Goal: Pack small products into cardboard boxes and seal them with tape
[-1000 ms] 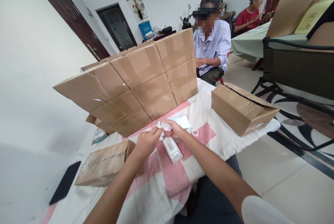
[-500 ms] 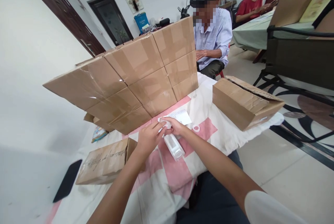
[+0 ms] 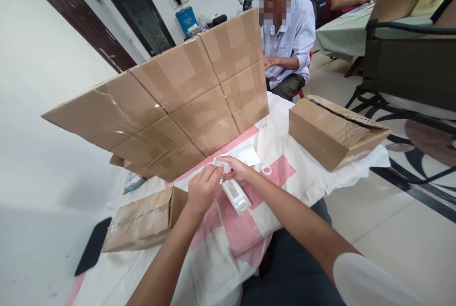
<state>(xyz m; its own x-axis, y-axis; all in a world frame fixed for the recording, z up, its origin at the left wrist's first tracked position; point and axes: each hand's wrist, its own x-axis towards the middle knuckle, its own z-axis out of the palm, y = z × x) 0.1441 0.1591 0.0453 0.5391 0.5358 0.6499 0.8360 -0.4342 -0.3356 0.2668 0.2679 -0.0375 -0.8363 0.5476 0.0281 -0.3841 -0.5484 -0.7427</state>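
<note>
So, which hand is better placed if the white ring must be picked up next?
Probably the right hand: the white ring lies on that side, close to it. The left hand is farther away. However, both hands are now occupied at a small whitish piece.

A plain off-white sleeve (image 3: pixel 370 280) with a smooth, rounded hem covered the right upper arm. The trousers (image 3: pixel 288 272) were dark blue-grey. Both forearms were bare, and the left hand (image 3: pixel 204 186) and right hand (image 3: pixel 238 169) wore no gloves.
</note>
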